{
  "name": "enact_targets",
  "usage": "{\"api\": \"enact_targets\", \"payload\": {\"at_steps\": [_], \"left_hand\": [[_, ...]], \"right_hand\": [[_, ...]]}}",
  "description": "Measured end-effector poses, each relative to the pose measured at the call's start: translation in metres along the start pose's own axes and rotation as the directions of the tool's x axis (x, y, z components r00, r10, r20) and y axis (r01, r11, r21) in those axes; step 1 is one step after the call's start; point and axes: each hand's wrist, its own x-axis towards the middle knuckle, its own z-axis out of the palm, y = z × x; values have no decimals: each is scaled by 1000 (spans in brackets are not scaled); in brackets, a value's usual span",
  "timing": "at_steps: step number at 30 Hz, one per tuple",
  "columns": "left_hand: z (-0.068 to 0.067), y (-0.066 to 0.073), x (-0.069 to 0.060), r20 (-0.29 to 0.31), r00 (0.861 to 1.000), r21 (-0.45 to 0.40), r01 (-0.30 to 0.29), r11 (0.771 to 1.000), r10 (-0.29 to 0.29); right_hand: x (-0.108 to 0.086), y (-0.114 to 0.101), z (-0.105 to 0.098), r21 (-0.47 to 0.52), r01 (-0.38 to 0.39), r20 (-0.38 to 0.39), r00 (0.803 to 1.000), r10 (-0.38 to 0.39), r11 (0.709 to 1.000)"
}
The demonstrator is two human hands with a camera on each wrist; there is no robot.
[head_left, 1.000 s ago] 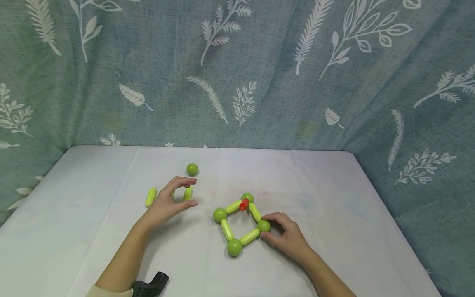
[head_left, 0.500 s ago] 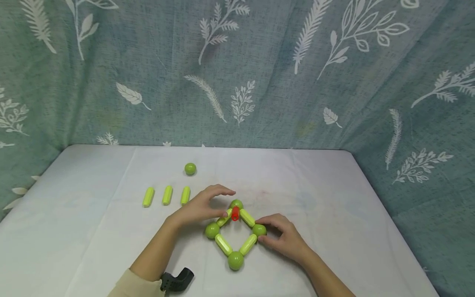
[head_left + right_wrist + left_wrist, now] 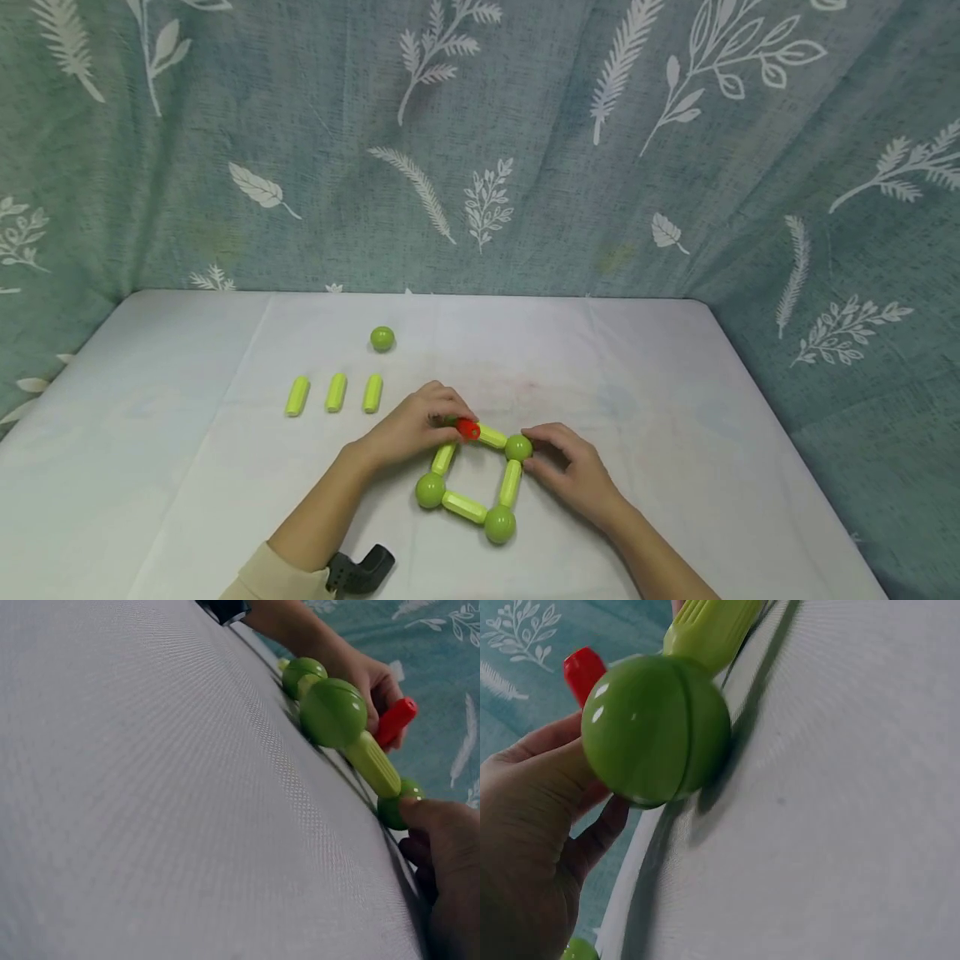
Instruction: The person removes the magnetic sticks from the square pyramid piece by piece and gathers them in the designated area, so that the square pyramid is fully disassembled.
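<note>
Green plastic frame [image 3: 465, 507] lies flat on the white-covered worktop [image 3: 675, 467]: balls at the corners, paler ribbed rods for sides.

Head view: left hand [image 3: 416, 427] is at the frame's far-left corner, grip clamped on the ball there, which the fingers mostly hide. Red rod [image 3: 468, 429] pokes out between fingertips at that corner, end hole toward the camera. Right hand [image 3: 577, 471] is at the frame's right corner, thumb and index pinching that corner ball [image 3: 518, 447]. Near-left ball [image 3: 430, 490] and near ball [image 3: 499, 524] are untouched. Three loose rods [image 3: 336, 392] sit in a row left of the frame and beyond it; loose ball [image 3: 382, 338] is farther beyond, well apart. Black device [image 3: 360, 571] at the left sleeve [image 3: 277, 575], near-left of the frame. Leaf-print cloth [image 3: 450, 167] hangs behind the frame.

Left wrist view: one frame ball fills the middle, pale rod running off it; red rod shows behind. Can't tell finger contact on that ball.

Right wrist view: right thumb sits on the frame's nearest ball, grip closed around it. Left hand is across the frame, by the red rod.
</note>
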Motion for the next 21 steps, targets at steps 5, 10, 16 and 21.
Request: {"api": "enact_targets", "payload": {"at_steps": [5,10,16,21], "left_hand": [[5,-2,-3,-113,993,69,-14,998,22],[12,-5,-4,-195,980,148,69,987,-40],[15,-8,-7,-321,945,193,136,972,-68],[13,-8,-9,-386,921,183,141,973,-60]], "right_hand": [[3,-18,-4,9,44,12,999,-45,999],[-5,-4,2,-34,135,73,989,-132,990],[-10,0,12,-10,295,115,949,-292,955],[-8,-2,14,52,287,159,943,-292,957]]}}
